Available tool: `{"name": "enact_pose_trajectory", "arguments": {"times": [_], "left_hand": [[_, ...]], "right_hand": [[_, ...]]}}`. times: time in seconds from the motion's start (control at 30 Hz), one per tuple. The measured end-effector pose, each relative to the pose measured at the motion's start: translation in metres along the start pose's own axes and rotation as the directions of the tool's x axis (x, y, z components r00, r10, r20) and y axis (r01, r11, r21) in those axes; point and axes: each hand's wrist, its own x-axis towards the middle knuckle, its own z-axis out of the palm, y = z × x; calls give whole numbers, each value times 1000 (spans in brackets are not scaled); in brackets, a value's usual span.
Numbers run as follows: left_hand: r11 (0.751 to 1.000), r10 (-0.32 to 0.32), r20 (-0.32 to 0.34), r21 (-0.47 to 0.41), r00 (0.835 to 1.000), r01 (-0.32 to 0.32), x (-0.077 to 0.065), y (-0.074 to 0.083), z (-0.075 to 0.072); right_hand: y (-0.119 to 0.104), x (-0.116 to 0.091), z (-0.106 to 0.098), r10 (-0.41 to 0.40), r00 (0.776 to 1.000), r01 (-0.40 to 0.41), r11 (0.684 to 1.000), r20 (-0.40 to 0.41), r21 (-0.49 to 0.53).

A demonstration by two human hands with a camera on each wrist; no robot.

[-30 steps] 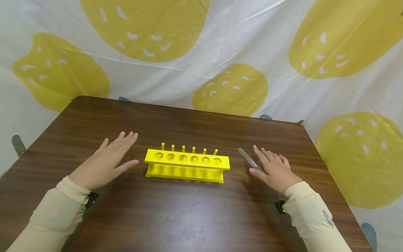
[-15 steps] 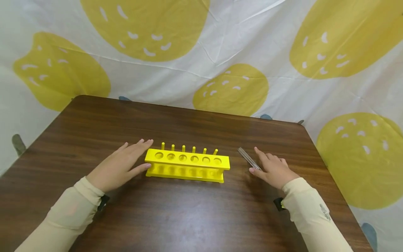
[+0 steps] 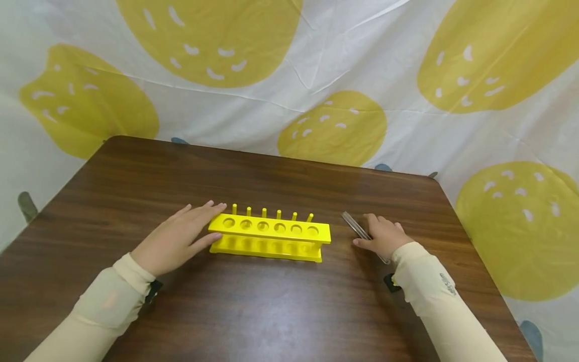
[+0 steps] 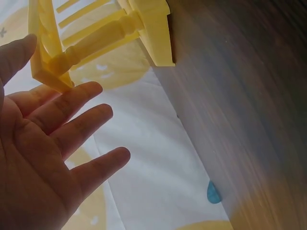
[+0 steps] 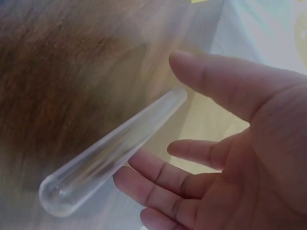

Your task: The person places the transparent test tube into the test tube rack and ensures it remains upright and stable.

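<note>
A yellow test tube rack (image 3: 271, 228) stands upright on the table, its row of round holes bare and its pegs along the back. My left hand (image 3: 174, 241) holds the rack's left end. In the left wrist view, the thumb (image 4: 17, 55) lies on one edge of the top plate and the index finger on the opposite edge, the other fingers spread. A clear test tube (image 3: 355, 224) lies slantwise right of the rack. Over it hovers my right hand (image 3: 383, 236), fingers relaxed, fingertips right beside the glassy tube (image 5: 110, 153), thumb apart from it.
The brown wood-grain table (image 3: 253, 311) has rounded far corners. Behind it and along both sides hangs a white cloth (image 3: 226, 115) printed with yellow fruit shapes. Each wrist wears a small black camera over a cream sleeve (image 3: 429, 286).
My left hand has moved right from beside the rack onto its left end. My right hand has shifted slightly left, its fingers bending down over the test tube. The rack and tube have stayed put.
</note>
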Motion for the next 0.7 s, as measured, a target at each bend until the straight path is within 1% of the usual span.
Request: {"name": "enact_pose_trajectory", "arguments": {"times": [0.23, 0.4, 0.6, 0.7], "left_hand": [[999, 32, -19, 5, 999, -32, 2, -1, 3], [1000, 31, -22, 4, 999, -31, 2, -3, 4], [999, 20, -19, -42, 1000, -20, 3, -3, 5], [998, 12, -16, -66, 1000, -13, 3, -3, 7]], "right_hand": [[-1, 12, -1, 45, 999, -45, 999, 4, 0], [-5, 21, 0, 73, 997, -73, 997, 0, 12], [-11, 26, 2, 101, 995, -101, 993, 7, 54], [-11, 28, 3, 84, 996, -84, 994, 9, 70]]}}
